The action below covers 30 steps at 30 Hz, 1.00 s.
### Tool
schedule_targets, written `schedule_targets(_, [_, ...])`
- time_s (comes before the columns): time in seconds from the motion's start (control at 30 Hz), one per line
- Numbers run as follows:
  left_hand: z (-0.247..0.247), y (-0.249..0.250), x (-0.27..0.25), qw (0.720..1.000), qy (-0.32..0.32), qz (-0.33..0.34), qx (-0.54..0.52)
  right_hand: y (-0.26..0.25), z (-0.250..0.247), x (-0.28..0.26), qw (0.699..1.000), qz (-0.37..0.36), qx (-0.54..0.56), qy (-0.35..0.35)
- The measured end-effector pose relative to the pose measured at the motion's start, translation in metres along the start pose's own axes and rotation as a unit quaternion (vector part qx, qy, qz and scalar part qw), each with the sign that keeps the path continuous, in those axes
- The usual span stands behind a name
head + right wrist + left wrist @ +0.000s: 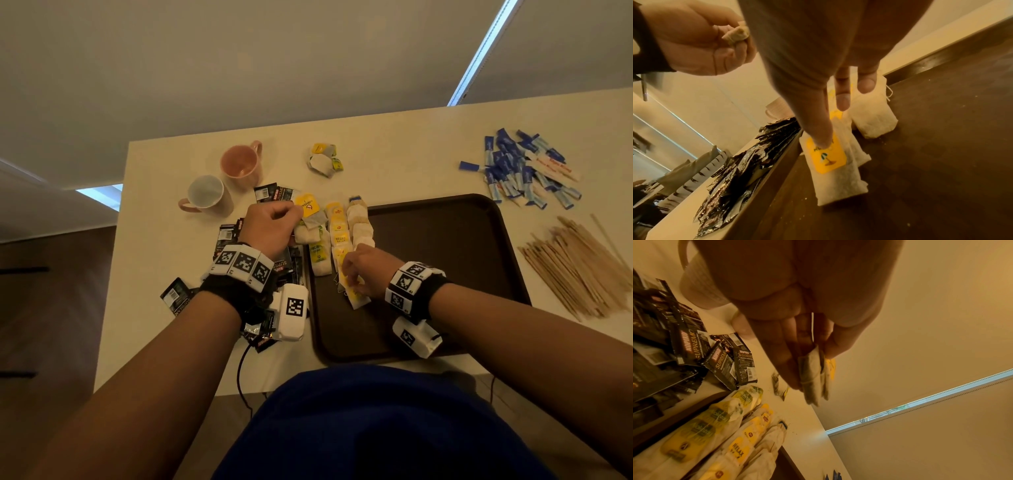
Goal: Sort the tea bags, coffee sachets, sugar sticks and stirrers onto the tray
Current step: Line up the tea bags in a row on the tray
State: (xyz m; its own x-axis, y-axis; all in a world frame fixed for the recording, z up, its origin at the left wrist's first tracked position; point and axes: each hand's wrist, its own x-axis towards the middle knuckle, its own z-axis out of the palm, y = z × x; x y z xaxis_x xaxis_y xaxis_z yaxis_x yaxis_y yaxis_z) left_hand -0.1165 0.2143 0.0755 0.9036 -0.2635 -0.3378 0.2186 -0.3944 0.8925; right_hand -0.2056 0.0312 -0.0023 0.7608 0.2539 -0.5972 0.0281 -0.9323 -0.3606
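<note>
A tea bag (813, 374) with a yellow tag is pinched between the curled fingers of the left hand (270, 229), held above the far left corner of the dark tray (445, 274). The right hand (366, 270) is kept with fingers extended, its index fingertip pressed on the yellow tag of a tea bag in the rows (337, 240) laid along the tray's left side. Black coffee sachets (239, 253) are heaped on the table (394, 154) just left of the tray, partly hidden under the left wrist. Two mugs (222, 181) are seen beyond them, with a small clump of tea bags (323, 159) nearby. Blue sugar sticks (520, 168) and wooden stirrers (579, 267) are piled to the right of the tray.
</note>
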Motion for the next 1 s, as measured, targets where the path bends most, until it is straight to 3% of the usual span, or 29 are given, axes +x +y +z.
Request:
schedule_targets(0.27, [0.003,0.001,0.001,1.000,-0.001,-0.011,-0.007,-0.004,-0.004,0.001,0.995,0.030,0.099,-0.003])
schedule_targets(0.6, [0.000,-0.003,0.004,1.000,0.002,-0.002,0.016,0.005,-0.003,0.002,0.997,0.035,0.071,0.017])
schedule_targets(0.8, [0.000,-0.005,0.004,0.999,-0.005,0.009,0.043,0.009,-0.006,-0.002,0.987,0.021,0.122,0.105])
schedule_targets(1.0, [-0.001,-0.015,0.002,0.991,-0.054,0.043,0.116,-0.004,-0.048,-0.006,0.914,-0.002,0.273,0.299])
